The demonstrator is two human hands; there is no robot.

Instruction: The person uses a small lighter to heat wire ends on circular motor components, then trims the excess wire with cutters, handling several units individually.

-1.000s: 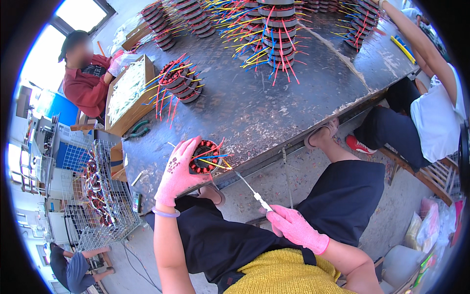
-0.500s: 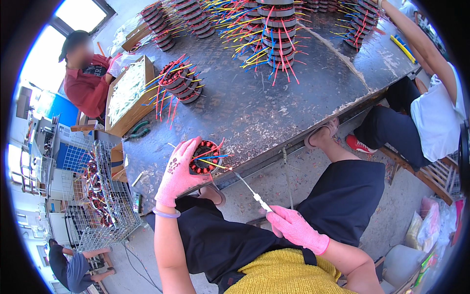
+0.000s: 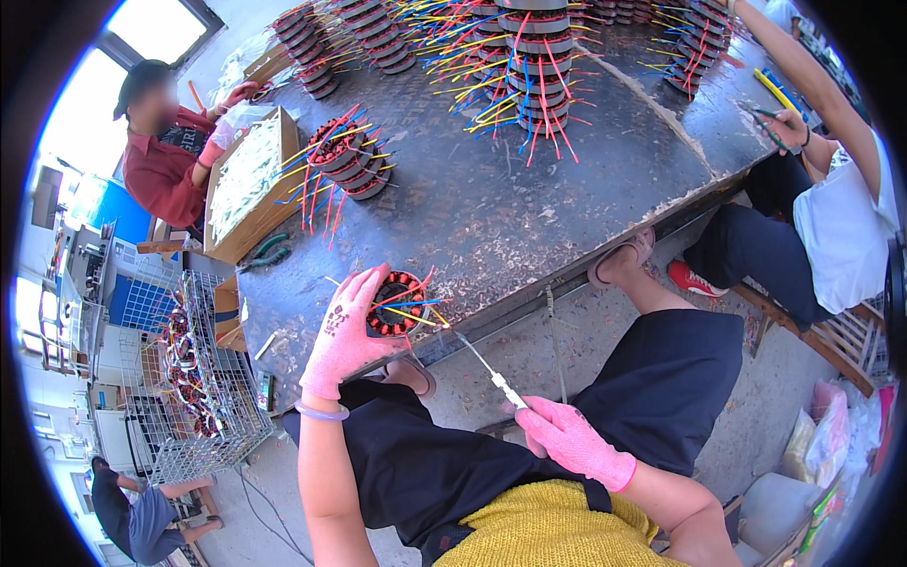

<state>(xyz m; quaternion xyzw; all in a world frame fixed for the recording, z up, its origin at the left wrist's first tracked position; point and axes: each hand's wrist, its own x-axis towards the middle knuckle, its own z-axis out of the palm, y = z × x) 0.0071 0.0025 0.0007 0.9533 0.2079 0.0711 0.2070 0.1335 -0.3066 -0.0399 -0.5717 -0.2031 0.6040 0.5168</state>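
At the table's near edge lies a ring-shaped motor stator (image 3: 400, 278) with red windings and red, blue and yellow lead wires. My left hand (image 3: 348, 326), in a pink glove, is closed around its left side. The yellow lead (image 3: 430, 319) juts out past the edge, toward my other hand. In a pink glove too, my right hand (image 3: 573, 439) grips a slim white-handled tool (image 3: 503, 382) with a long thin metal tip. That tip points up at the end of the yellow lead, a small gap apart from it.
Behind the stator stands a short stator stack (image 3: 351, 163), with taller wired stacks (image 3: 540, 71) farther back. Green-handled pliers (image 3: 271, 249) lie by a box of white pieces (image 3: 248, 184). Co-workers sit left (image 3: 165, 161) and right (image 3: 831, 227). A wire cage (image 3: 213, 397) stands at left.
The tool tip has drawn slightly away from the yellow lead, and the orange glow there is gone. At right, a co-worker's hand with dark-handled pliers has appeared; the left co-worker's hands have moved.
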